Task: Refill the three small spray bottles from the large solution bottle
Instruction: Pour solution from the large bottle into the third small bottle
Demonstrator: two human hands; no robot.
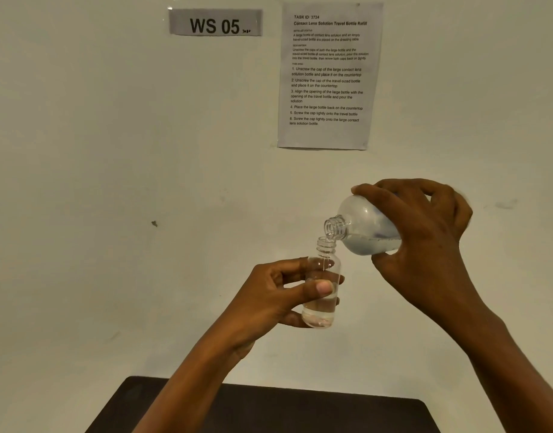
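L hand (269, 300) grip wrapped round small bottle (322, 289), upright, uncapped. R hand (425, 226) grip clasps large bottle (367, 228), tilted, mouth over small bottle's neck, thin stream falling in.

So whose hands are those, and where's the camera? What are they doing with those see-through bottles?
Those are a person's bare hands, no machine. The camera sits on the person's head, looking forward and down. The left hand holds a small clear bottle, cap off, partly filled. The right hand tips a large solution bottle so its open mouth meets the small one's neck, pouring liquid in. Below is a dark table, partly in view. On the wall hang a "WS 05" sign and a printed instruction sheet.
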